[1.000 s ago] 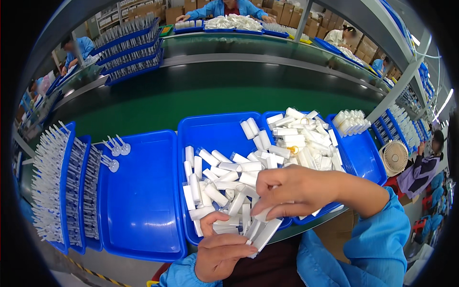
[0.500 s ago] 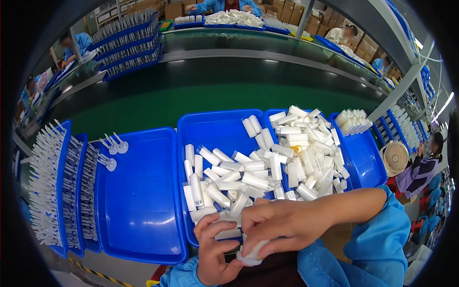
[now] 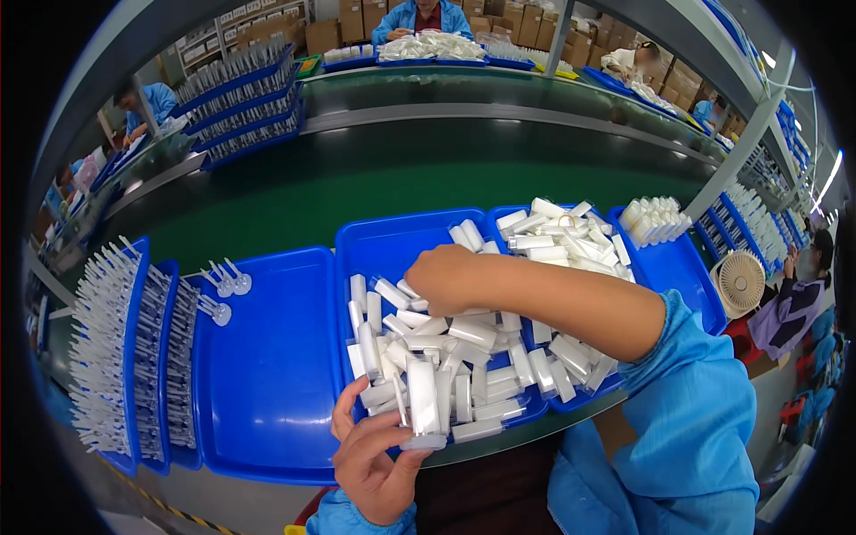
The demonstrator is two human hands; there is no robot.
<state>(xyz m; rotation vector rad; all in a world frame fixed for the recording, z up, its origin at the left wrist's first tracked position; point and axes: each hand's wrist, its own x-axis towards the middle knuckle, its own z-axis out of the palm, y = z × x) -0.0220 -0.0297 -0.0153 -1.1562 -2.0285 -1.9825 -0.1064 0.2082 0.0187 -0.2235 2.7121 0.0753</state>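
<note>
Near the front edge of the middle blue tray [image 3: 379, 234], my left hand [image 3: 376, 464] is closed round the lower end of a white plastic tube [image 3: 423, 397]. The tube stands upright with a rounded pale base, and a thin white stem [image 3: 400, 399] shows along its left side. My right hand [image 3: 446, 278] reaches across the same tray, back upward, its fingers pointing down into a loose pile of white tubes [image 3: 473, 332] with clear ends. The hand itself hides its fingertips and anything in them.
Left of the pile lies a blue tray [image 3: 267, 374] with several round-footed white stems [image 3: 234, 276] at its far corner. Farther left, trays packed with stems [image 3: 107, 357] stand tilted. On the right are another heaped tray, white bottles [image 3: 655, 221] and a fan [image 3: 739, 283]. A green conveyor [image 3: 428, 169] runs behind.
My right hand has left my left hand and moved up and away over the middle tray. My left hand has shifted left, with the held tube now upright and plainly visible.
</note>
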